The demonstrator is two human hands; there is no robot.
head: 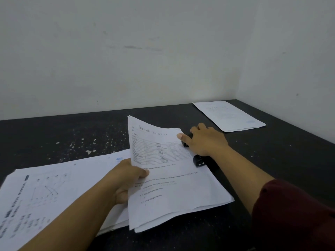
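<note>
My left hand (126, 180) grips a thin set of printed sheets (174, 189) by its left edge, thumb on top, and holds it slightly raised over the black table (63, 138). The top sheet carries a table of text. Its upper right corner meets a black stapler (198, 160) that lies on the table. My right hand (204, 140) rests over the stapler with fingers curled round its front part, the thumb pointing at the paper corner. Most of the stapler is hidden under that hand.
A stack of printed papers (45, 200) lies at the near left, partly under my left arm. Another small stack (230, 115) lies at the far right corner by the white walls. The tabletop carries pale specks left of centre.
</note>
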